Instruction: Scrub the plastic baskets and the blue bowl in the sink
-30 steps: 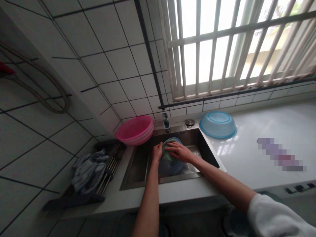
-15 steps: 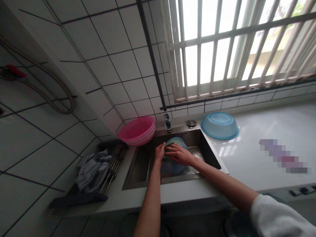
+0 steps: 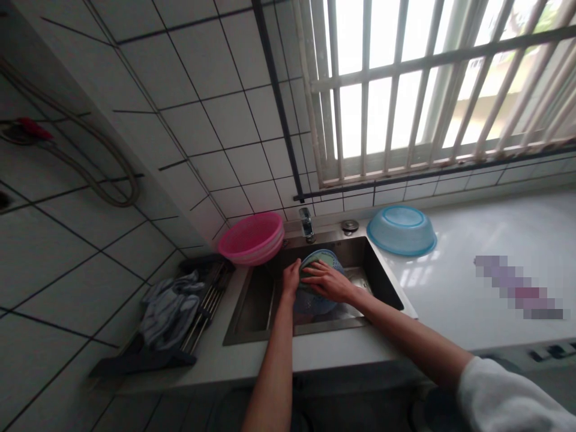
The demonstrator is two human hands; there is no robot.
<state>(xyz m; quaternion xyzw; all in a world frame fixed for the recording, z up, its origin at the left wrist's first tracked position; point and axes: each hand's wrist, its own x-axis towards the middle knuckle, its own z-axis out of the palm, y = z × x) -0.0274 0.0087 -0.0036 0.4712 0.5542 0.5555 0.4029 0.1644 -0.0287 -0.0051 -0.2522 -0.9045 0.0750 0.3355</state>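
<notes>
Steel sink (image 3: 288,334) set into a white counter (image 3: 454,294), with its front rim running beneath two bare forearms and just behind the counter's front edge. Inside, free space on both sides: left of the hands as far as the left wall, and right of the bowl as far as the right wall. Over the back left corner, a pink basin (image 3: 251,239); behind, a faucet (image 3: 306,227); beyond the right rim, an upturned blue basin (image 3: 402,231), near the sink.

Within the sink, tilted, a blue perforated bowl (image 3: 320,305), partly covered by a green cloth (image 3: 308,275). Right hand (image 3: 329,281) nearly flat against the cloth, fingers slightly spread, with nothing gripped. Left hand (image 3: 291,277) bent at the left edge of cloth and bowl, fingertips hidden; impossible to make out how tightly closed, or on which.
</notes>
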